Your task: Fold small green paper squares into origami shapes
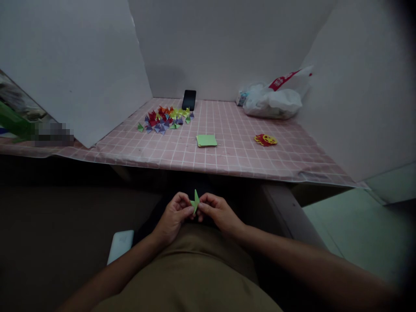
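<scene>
A small folded green origami paper (196, 200) is held above my lap, with one pointed flap standing up. My left hand (174, 214) pinches its left side between thumb and fingers. On the other side, the thumb and fingers of my right hand (221, 211) grip it too. The fingers hide its lower part. Beyond my hands, a stack of green paper squares (207, 140) lies near the table's front edge. Farther left, a heap of folded paper cranes (165, 120) in red, yellow, purple, orange and green is spread on the cloth.
A pink checked cloth (232, 156) covers the table, with pale panels on three sides. A black phone (189, 100) stands at the back. To the right are red and yellow cut-outs (265, 139) and a white plastic bag (273, 104). A white object (121, 245) lies beside my left forearm.
</scene>
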